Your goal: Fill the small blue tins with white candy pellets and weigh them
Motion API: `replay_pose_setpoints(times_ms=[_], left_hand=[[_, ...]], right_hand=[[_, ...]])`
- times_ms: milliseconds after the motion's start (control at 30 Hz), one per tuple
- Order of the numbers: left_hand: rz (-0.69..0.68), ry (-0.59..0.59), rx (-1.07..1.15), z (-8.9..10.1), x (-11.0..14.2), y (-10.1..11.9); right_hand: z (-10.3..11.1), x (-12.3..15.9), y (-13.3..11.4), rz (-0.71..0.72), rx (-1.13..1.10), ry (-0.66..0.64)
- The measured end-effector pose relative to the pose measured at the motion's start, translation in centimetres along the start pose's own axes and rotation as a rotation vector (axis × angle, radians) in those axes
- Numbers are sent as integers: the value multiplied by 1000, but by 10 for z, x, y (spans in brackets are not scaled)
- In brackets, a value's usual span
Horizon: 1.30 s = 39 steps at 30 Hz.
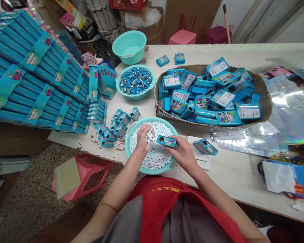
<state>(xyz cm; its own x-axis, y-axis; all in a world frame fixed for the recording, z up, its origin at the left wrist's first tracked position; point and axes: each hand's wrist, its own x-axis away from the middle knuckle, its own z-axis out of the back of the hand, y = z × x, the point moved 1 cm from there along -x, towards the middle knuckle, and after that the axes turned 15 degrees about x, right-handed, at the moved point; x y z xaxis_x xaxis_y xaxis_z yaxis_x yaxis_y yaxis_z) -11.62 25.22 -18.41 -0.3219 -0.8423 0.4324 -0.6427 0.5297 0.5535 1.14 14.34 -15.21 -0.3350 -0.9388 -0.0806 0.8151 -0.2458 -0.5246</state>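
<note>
A turquoise basin (128, 148) full of small white candies (155, 160) stands in front of me at the table's edge. Over it, my left hand (143, 140) has its fingers curled round a few white candies. My right hand (184, 152) grips a small blue candy box (166, 141) with a round hole in its top, tilted toward the left hand. To the right, another blue box (205, 147) with a hole lies on a white scale (204, 164). Several more boxes (120, 129) with holes are grouped left of the basin.
A cardboard tray (266, 101) of blue boxes stands at the back right. Behind the candies are a basin of blue and silver caps (136, 81) and a bare turquoise basin (129, 47). Stacked blue packs (40, 84) rise at left. A pink stool (91, 175) is below.
</note>
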Motion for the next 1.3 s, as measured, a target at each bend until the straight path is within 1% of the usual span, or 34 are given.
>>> replay_pose_setpoints(times_ms=[100, 233, 333, 500, 600, 767, 900, 1067, 1100, 1167, 1233, 1300], left_hand=[[-53, -52, 102, -20, 9, 12], [-144, -8, 96, -28, 11, 18], [-180, 28, 106, -30, 10, 20], [-213, 84, 70, -33, 5, 20], [-232, 82, 59, -35, 4, 19], [-209, 91, 52, -35, 2, 13], [-237, 74, 22, -36, 5, 17], [-285, 21, 22, -42, 11, 23], [-302, 20, 12, -42, 9, 22], [-320, 62, -5, -39, 5, 17], [-317, 113, -7, -34, 0, 12], [-298, 116, 3, -31, -2, 9]], right_hand=[[-8, -3, -10, 68, 98, -44], [-14, -7, -21, 128, 129, -43], [-12, -10, -24, 122, 108, -19], [-11, -14, -23, 112, 77, -50], [-12, -14, -21, 94, 50, -47], [-16, -15, -19, 57, 3, -66], [-12, -15, -24, 43, -10, -80], [-4, -14, -31, 94, 13, -2], [-6, -14, -31, 89, 15, 1], [-11, -15, -28, 68, 22, -16], [-17, -16, -25, 62, 29, -37], [-20, -16, -23, 67, 24, -35]])
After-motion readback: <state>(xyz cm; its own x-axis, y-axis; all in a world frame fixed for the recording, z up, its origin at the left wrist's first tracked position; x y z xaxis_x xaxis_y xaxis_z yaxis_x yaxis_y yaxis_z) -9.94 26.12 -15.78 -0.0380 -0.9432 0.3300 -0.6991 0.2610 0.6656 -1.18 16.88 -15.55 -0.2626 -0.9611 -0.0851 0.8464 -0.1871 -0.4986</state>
